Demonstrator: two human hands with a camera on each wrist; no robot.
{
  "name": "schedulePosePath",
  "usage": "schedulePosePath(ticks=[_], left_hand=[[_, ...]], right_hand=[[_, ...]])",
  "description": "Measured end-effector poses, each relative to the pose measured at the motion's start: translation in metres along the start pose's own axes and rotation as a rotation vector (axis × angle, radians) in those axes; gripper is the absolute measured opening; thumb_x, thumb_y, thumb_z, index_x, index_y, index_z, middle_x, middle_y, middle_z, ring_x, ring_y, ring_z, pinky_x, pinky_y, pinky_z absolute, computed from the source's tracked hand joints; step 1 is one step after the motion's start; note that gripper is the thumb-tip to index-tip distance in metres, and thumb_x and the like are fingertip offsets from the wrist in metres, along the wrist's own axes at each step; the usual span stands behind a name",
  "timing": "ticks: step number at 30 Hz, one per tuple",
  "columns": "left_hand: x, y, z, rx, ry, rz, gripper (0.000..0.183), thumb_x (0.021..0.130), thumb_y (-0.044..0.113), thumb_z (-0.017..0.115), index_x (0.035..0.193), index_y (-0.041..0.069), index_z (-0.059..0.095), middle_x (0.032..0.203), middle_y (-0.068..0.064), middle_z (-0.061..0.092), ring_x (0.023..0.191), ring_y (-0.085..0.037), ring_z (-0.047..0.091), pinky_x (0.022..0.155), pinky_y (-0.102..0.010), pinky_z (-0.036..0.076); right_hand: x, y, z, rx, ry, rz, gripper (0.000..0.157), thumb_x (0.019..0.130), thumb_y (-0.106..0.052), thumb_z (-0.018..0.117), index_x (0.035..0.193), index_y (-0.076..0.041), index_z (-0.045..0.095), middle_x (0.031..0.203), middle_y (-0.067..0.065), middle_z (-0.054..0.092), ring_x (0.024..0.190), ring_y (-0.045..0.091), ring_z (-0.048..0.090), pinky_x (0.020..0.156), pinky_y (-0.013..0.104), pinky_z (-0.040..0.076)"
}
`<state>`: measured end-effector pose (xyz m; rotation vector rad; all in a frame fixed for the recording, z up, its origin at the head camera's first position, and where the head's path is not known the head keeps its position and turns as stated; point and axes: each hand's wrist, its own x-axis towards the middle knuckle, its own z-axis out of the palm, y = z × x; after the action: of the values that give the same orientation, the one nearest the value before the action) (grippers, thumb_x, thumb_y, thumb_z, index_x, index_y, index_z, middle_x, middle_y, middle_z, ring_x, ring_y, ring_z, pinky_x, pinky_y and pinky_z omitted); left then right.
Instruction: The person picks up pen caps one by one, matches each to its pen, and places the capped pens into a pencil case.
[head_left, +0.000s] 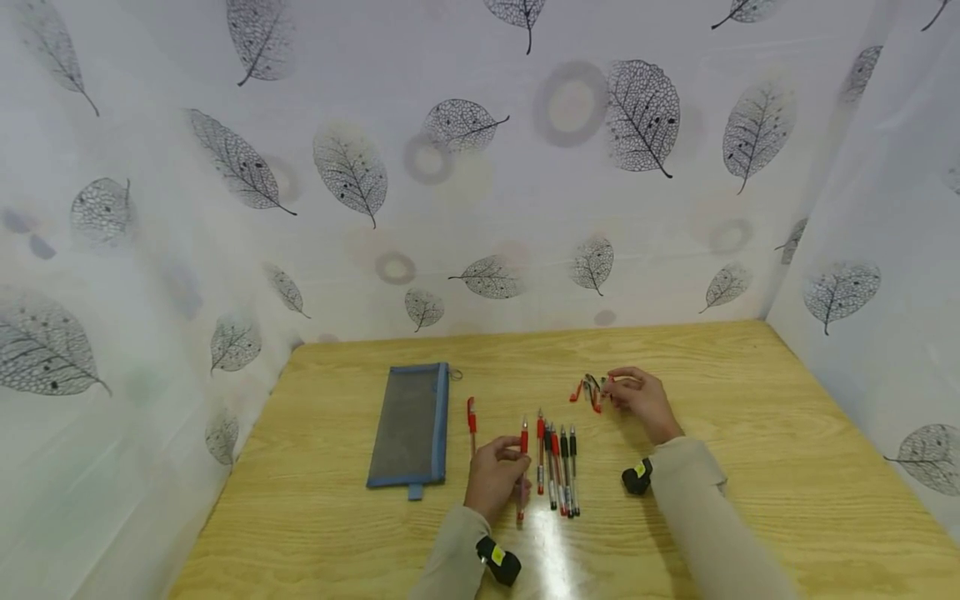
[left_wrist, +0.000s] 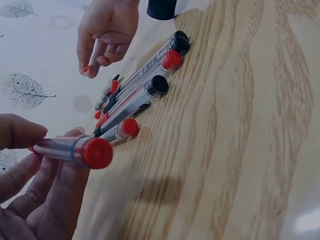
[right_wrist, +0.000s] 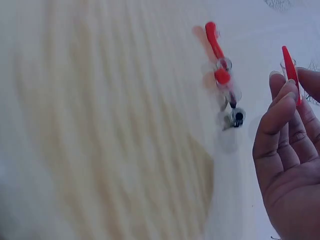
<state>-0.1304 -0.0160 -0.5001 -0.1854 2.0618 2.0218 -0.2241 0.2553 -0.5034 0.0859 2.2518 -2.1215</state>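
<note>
My left hand (head_left: 495, 477) pinches an uncapped red pen (head_left: 523, 446) between thumb and fingers, its tip pointing away from me; its red end plug shows close up in the left wrist view. Between thumb and fingertips my right hand (head_left: 641, 402) holds a red pen cap (right_wrist: 291, 72), clear with a red clip. Beside that hand lies a small pile of red and black pen caps (head_left: 587, 387). Right of the left hand, several uncapped red and black pens (head_left: 558, 467) lie side by side, tips away from me.
A capped red pen (head_left: 472, 415) lies just beyond the left hand. Farther left is a grey mesh pouch (head_left: 408, 425) with blue edging. The wooden table (head_left: 300, 517) meets a leaf-patterned curtain (head_left: 510, 192) at its back and sides. Both wrists wear black cameras.
</note>
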Motion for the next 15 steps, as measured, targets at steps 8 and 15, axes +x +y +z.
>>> schedulePosePath(ticks=[8,15], left_hand=[[-0.003,0.001,-0.001,0.041,-0.026,0.0,0.034,0.089,0.005,0.065,0.123,0.004,0.061,0.096,-0.009,0.064,0.059,-0.016,0.064,0.051,-0.032,0.055],[-0.005,0.002,-0.002,0.064,-0.038,0.017,0.035,0.089,0.006,0.065,0.124,0.004,0.061,0.097,-0.008,0.063,0.06,-0.016,0.064,0.052,-0.033,0.055]], right_hand=[[-0.01,-0.005,0.018,0.017,-0.05,-0.035,0.047,0.092,-0.014,0.066,0.127,0.013,0.048,0.085,0.001,0.07,0.071,0.015,0.064,0.066,0.033,0.055],[-0.016,-0.005,0.034,0.044,-0.087,-0.04,0.048,0.091,-0.014,0.067,0.127,0.013,0.048,0.083,-0.003,0.068,0.069,0.014,0.063,0.068,0.035,0.055]])
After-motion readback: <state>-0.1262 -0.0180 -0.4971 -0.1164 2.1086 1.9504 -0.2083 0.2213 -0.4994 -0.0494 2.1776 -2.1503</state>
